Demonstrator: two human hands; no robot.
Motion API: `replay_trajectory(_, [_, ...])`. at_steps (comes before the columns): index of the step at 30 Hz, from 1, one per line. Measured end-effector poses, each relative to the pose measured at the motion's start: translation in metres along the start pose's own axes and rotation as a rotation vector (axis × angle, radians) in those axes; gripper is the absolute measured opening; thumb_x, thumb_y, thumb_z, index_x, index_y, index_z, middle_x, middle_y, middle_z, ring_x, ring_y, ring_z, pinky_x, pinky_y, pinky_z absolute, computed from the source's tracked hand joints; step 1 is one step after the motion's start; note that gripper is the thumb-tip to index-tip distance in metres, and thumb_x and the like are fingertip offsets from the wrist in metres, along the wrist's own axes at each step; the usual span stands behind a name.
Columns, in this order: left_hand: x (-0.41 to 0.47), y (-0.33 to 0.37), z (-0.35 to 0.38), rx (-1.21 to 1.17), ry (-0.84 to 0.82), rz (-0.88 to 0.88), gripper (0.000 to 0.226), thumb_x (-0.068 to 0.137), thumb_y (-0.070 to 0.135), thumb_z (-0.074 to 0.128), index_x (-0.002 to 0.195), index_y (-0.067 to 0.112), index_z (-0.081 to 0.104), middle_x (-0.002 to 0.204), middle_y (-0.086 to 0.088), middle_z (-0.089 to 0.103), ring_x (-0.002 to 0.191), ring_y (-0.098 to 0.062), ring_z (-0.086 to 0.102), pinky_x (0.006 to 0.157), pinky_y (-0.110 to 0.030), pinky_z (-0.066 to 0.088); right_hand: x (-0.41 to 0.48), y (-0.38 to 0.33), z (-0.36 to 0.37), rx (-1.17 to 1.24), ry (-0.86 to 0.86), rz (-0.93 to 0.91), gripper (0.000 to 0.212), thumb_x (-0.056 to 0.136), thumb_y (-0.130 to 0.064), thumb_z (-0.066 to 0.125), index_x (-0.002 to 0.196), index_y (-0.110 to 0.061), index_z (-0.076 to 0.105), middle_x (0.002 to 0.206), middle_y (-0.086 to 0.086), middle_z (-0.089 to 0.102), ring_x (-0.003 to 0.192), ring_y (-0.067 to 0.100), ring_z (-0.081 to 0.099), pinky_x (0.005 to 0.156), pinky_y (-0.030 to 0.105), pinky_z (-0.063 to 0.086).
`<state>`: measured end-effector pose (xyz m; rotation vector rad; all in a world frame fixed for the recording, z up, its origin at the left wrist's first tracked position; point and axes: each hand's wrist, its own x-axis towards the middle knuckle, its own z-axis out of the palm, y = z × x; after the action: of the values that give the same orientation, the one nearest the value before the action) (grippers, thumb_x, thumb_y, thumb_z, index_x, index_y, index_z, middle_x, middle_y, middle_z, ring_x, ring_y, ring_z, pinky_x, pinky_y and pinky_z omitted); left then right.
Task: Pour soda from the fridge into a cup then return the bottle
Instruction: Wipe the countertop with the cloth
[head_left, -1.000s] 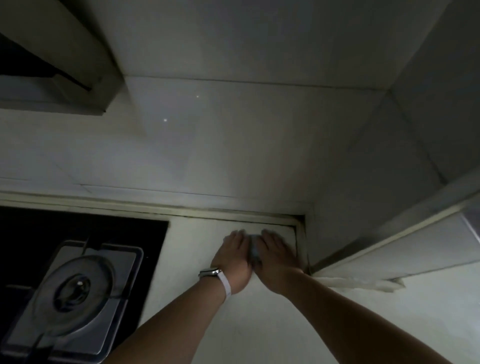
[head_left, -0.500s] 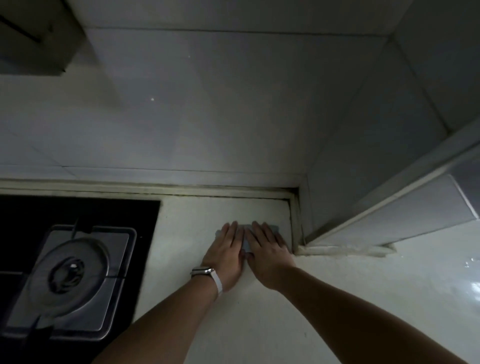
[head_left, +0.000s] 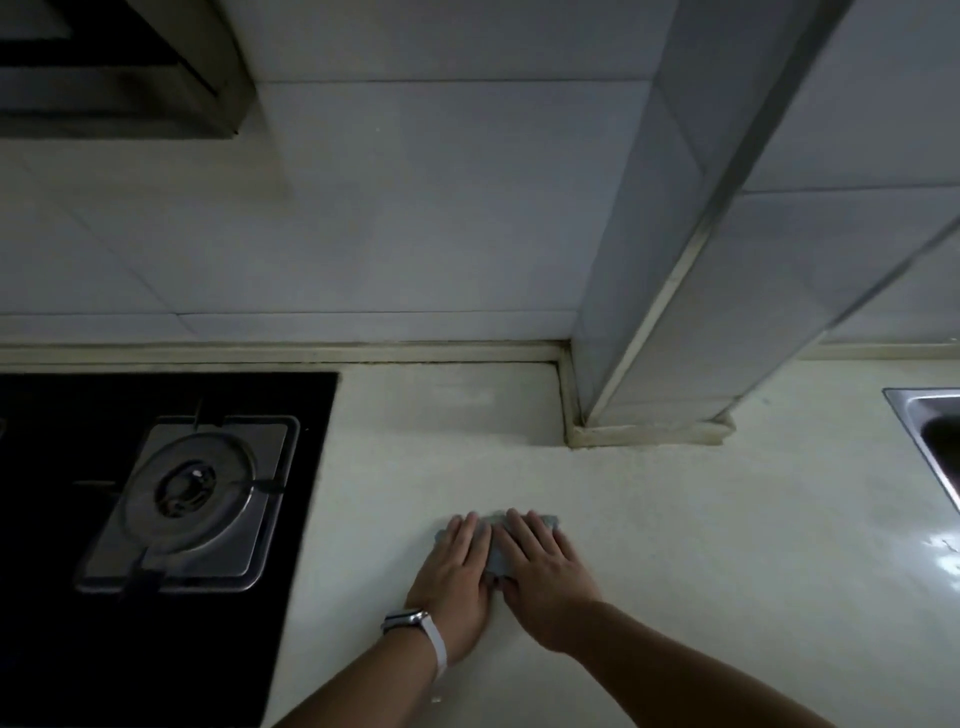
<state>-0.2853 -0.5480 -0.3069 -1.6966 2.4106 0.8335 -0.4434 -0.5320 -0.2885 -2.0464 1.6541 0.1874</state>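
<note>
You've dragged the cloth (head_left: 497, 553) back from the pillar (head_left: 649, 312) corner, now at 1 o'clock. Left hand (head_left: 457, 577) and right hand (head_left: 540, 577) lie flat, fingers straight, pressing it on the desk (head_left: 675, 519). No bottle, cup or fridge in sight, so you're probably just wiping.

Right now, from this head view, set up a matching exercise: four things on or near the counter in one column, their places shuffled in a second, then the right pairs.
Things
1. gas burner
2. sink
3. grey cloth
4. watch

Places
A. strapped on the left wrist
B. cut off by the right edge of the view
C. flat on the counter, pressed under the left hand and right hand
D. set in the black hob at the left

Pairs: 1-D, 2-B, 3-C, 4-A
</note>
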Motion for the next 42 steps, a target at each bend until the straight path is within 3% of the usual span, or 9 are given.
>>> replay_trajectory(13, [-0.051, 0.024, 0.029, 0.020, -0.026, 0.095, 0.053, 0.104, 0.031, 0.025, 0.155, 0.020, 0.015, 0.165, 0.002, 0.002, 0.151, -0.019, -0.002, 0.124, -0.032, 0.006, -0.074, -0.005, 0.046, 0.020, 0.042, 0.100, 0.064, 0.100, -0.049, 0.024, 0.155, -0.030, -0.004, 0.163, -0.002, -0.010, 0.149, 0.022, -0.015, 0.117, 0.038, -0.012])
replay_trajectory(17, [-0.059, 0.033, 0.034, -0.012, -0.040, 0.106, 0.052, 0.104, 0.028, 0.028, 0.155, 0.021, 0.018, 0.165, 0.004, 0.004, 0.151, -0.016, 0.000, 0.123, -0.030, 0.007, -0.089, 0.002, 0.059, 0.031, 0.060, 0.116, 0.064, 0.099, -0.051, 0.026, 0.155, -0.031, 0.003, 0.159, -0.006, -0.010, 0.150, 0.023, -0.007, 0.115, 0.038, -0.010])
replay_trajectory(21, [-0.067, 0.052, 0.044, 0.006, -0.023, 0.082, 0.055, 0.103, 0.030, 0.030, 0.155, 0.021, 0.015, 0.165, 0.004, 0.003, 0.151, -0.016, -0.002, 0.122, -0.026, 0.003, -0.103, 0.018, 0.060, -0.030, 0.044, 0.105, 0.061, 0.086, -0.054, 0.043, 0.141, -0.029, 0.049, 0.147, -0.003, 0.048, 0.134, 0.022, 0.049, 0.106, 0.040, 0.035])
replay_trajectory(25, [-0.066, 0.082, 0.053, -0.001, -0.026, 0.038, 0.054, 0.104, 0.030, 0.029, 0.155, 0.021, 0.016, 0.165, 0.003, 0.004, 0.151, -0.017, -0.002, 0.120, -0.026, 0.001, -0.118, 0.040, 0.057, -0.015, 0.101, 0.075, 0.059, 0.081, -0.052, 0.043, 0.130, -0.026, 0.062, 0.136, -0.001, 0.061, 0.123, 0.021, 0.059, 0.095, 0.041, 0.051])
replay_trajectory(30, [-0.059, 0.136, 0.073, 0.008, -0.038, 0.053, 0.055, 0.102, 0.034, 0.025, 0.155, 0.021, 0.016, 0.165, 0.003, 0.004, 0.151, -0.017, -0.001, 0.120, -0.025, 0.000, -0.148, 0.094, 0.054, -0.039, 0.083, 0.068, 0.061, 0.081, -0.051, 0.044, 0.131, -0.022, 0.061, 0.138, 0.002, 0.059, 0.125, 0.023, 0.058, 0.096, 0.043, 0.050])
replay_trajectory(34, [-0.046, 0.190, 0.093, 0.013, 0.003, 0.081, 0.076, 0.085, 0.045, 0.008, 0.152, 0.016, 0.030, 0.162, -0.003, 0.019, 0.150, -0.026, 0.013, 0.117, -0.030, -0.001, -0.171, 0.147, 0.047, -0.049, 0.108, 0.078, 0.060, 0.084, -0.052, 0.042, 0.130, -0.021, 0.063, 0.137, 0.003, 0.059, 0.125, 0.024, 0.057, 0.096, 0.043, 0.050])
replay_trajectory(37, [-0.033, 0.228, 0.106, 0.028, -0.020, 0.061, 0.068, 0.090, 0.041, 0.013, 0.151, 0.017, 0.031, 0.162, -0.001, 0.020, 0.150, -0.023, 0.014, 0.119, -0.030, 0.003, -0.185, 0.188, 0.040, -0.042, 0.101, 0.088, 0.060, 0.085, -0.052, 0.043, 0.133, -0.022, 0.060, 0.141, 0.002, 0.056, 0.129, 0.024, 0.054, 0.099, 0.043, 0.048])
replay_trajectory(40, [-0.020, 0.264, 0.117, 0.032, -0.011, 0.091, 0.058, 0.094, 0.036, 0.028, 0.146, 0.015, 0.042, 0.157, -0.004, 0.032, 0.146, -0.028, 0.030, 0.118, -0.035, 0.019, -0.199, 0.228, 0.037, -0.047, 0.114, 0.088, 0.059, 0.086, -0.052, 0.045, 0.136, -0.023, 0.056, 0.144, 0.002, 0.053, 0.131, 0.023, 0.051, 0.103, 0.043, 0.042])
replay_trajectory(42, [-0.011, 0.287, 0.124, 0.048, -0.014, 0.104, 0.055, 0.100, 0.034, 0.030, 0.152, 0.018, 0.030, 0.162, -0.001, 0.020, 0.150, -0.023, 0.015, 0.122, -0.030, 0.011, -0.208, 0.252, 0.035, -0.056, 0.131, 0.093, 0.059, 0.088, -0.053, 0.047, 0.139, -0.024, 0.052, 0.146, 0.002, 0.050, 0.134, 0.023, 0.048, 0.106, 0.042, 0.035])
